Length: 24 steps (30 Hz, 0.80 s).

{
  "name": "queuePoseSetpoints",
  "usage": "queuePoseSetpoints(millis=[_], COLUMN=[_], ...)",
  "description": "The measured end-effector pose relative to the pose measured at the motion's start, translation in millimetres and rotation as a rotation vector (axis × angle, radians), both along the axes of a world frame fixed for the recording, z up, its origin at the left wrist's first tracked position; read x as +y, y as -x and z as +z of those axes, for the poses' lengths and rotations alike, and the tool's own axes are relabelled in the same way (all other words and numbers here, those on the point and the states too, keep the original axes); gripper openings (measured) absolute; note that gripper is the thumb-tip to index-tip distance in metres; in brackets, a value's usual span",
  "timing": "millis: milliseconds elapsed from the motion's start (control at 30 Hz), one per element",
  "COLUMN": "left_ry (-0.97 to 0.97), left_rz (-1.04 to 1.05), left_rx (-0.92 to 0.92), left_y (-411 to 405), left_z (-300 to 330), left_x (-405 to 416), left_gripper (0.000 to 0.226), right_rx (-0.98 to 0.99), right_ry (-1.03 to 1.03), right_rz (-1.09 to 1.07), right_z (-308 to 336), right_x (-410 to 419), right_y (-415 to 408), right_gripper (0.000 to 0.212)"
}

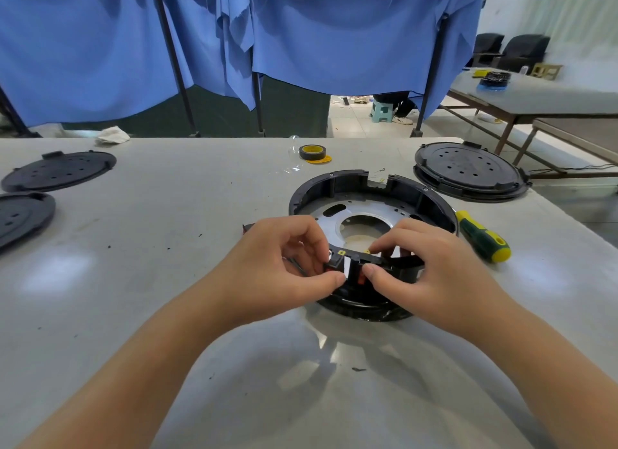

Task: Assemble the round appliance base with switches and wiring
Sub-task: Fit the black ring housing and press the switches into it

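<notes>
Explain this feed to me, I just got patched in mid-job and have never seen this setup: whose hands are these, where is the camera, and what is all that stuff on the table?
There is no robot here. A person works with bare hands, and the single picture comes from a camera worn on their head, looking forward and down.

On the grey table lies the round appliance base, a black ring with a metal plate inside. The left hand and right hand meet at its near rim, both pinching a small black switch part with red and yellow bits. Whether it is seated yet, I cannot tell.

Around it: a green and yellow screwdriver to the right, a roll of tape behind, a black round cover at far right, and two more black covers at left. Blue cloth hangs behind the table.
</notes>
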State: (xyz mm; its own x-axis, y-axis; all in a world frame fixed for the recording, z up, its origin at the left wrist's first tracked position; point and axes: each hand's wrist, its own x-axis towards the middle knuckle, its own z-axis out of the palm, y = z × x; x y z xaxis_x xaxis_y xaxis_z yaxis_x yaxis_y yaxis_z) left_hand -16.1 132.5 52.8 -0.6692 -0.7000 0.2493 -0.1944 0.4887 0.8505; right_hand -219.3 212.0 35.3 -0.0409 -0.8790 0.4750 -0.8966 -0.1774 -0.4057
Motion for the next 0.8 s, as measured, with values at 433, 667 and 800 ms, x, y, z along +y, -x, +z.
queuePoseSetpoints(millis=[433, 667, 800], left_ry=[0.130, 0.303, 0.594], left_rz=[0.042, 0.104, 0.186], left_rx=[-0.041, -0.031, -0.115], left_y=[8, 10, 11], left_z=[-15, -21, -20], left_x=[0, 1, -3], left_gripper=[0.020, 0.019, 0.031], right_rx=[0.005, 0.038, 0.054], right_ry=[0.002, 0.031, 0.071], right_rz=[0.006, 0.008, 0.020], right_z=[0, 0, 0], right_x=[1, 2, 3], right_y=[0, -2, -7], right_gripper=[0.025, 0.025, 0.028])
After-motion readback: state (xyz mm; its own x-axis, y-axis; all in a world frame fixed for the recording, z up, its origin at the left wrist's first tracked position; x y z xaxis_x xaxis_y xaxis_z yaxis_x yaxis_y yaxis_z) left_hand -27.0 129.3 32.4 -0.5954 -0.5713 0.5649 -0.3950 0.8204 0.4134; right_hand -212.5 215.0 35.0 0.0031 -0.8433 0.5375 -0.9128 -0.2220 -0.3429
